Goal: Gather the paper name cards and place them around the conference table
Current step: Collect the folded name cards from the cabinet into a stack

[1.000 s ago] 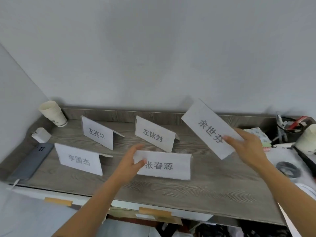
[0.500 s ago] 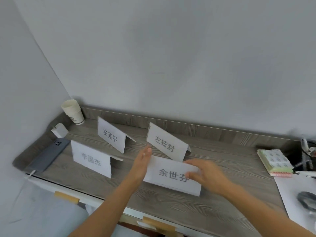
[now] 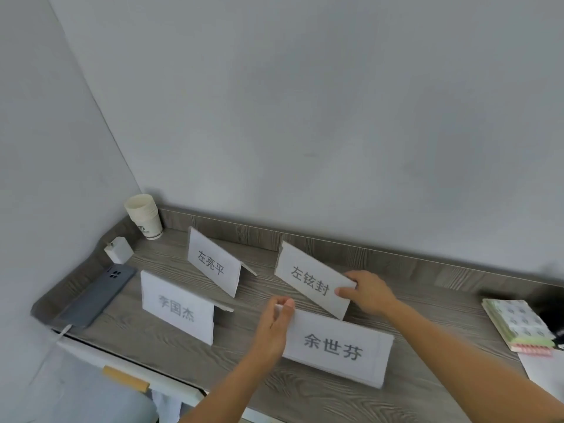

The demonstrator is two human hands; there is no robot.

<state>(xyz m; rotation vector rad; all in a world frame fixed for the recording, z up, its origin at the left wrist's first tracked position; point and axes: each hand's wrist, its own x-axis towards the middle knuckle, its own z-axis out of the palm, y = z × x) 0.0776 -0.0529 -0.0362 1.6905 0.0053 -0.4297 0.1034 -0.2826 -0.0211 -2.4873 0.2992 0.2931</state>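
Several white folded name cards stand on the grey wood-grain desk (image 3: 305, 398). My left hand (image 3: 274, 328) pinches the left end of the nearest card (image 3: 338, 349), which has another card stacked behind it. My right hand (image 3: 369, 293) grips the right end of the card behind it (image 3: 308, 279), which tilts. Two more cards stand to the left: a back one (image 3: 213, 264) and a front one (image 3: 177, 306).
A stack of paper cups (image 3: 143, 216), a white charger (image 3: 119, 250) and a grey phone (image 3: 97, 296) sit in the left corner. A green notepad (image 3: 518, 325) and white paper (image 3: 546, 374) lie at the right. Walls close the back and left.
My right hand laid its card onto the one in my left hand, then let go and reached back to take hold of the tilted card behind. The view turned left.
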